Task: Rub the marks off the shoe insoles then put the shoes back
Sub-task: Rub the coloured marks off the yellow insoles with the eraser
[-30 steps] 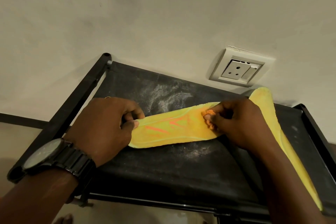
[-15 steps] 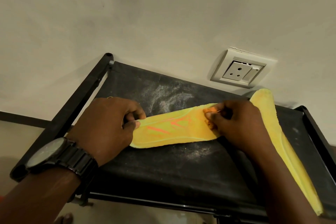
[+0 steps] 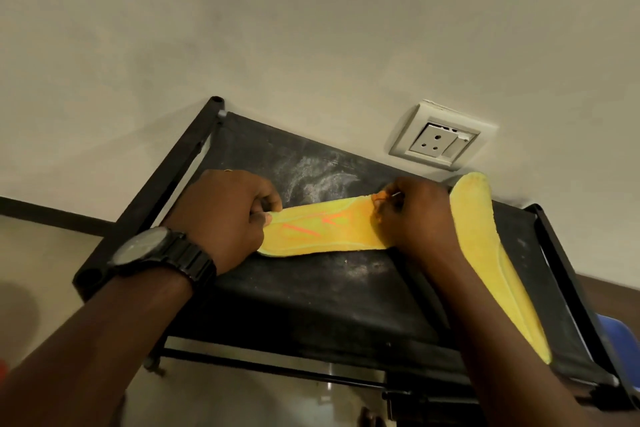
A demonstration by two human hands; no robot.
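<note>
a yellow insole (image 3: 322,230) with orange marks is shown lying flat on the dusty black shelf top (image 3: 311,295). its left end is pinched by the left hand (image 3: 225,215). a small orange piece (image 3: 379,197) is held against its right end in the curled fingers of the right hand (image 3: 412,218). a second yellow insole (image 3: 485,253) is laid beside the right forearm.

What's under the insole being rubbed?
The insole lies on the dusty black shelf. The left hand pinches one end; the right hand, holding an orange eraser, covers the other. Directly beneath is hidden.
</note>
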